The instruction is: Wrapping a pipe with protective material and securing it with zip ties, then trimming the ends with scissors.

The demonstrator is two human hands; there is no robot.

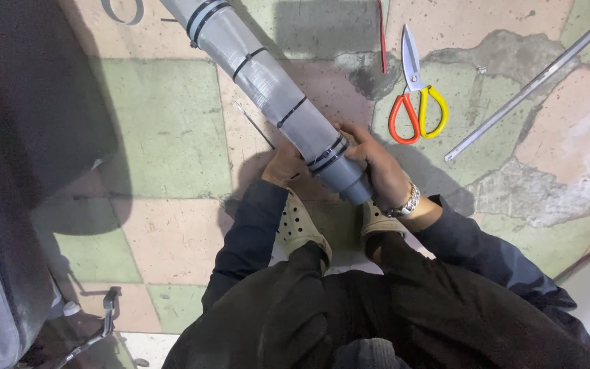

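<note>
A long grey pipe (268,78) wrapped in silvery tape and ringed by several black cable ties runs from the top edge down toward me. Its bare grey end (351,179) rests just above my beige clogs (300,225). My right hand (377,164), with a metal wristwatch, grips the pipe near the lowest pair of ties (328,154). On the other side of the pipe, partly hidden under it, my left hand (283,165) is pressed to the same spot. I am crouching, dark sleeves and trousers filling the bottom.
Shears with one orange and one yellow handle (414,96) lie on the worn tiled floor to the right. A thin metal bar (520,94) lies diagonally beyond them. A loose black tie (254,125) lies left of the pipe. A large dark object (22,137) fills the left side.
</note>
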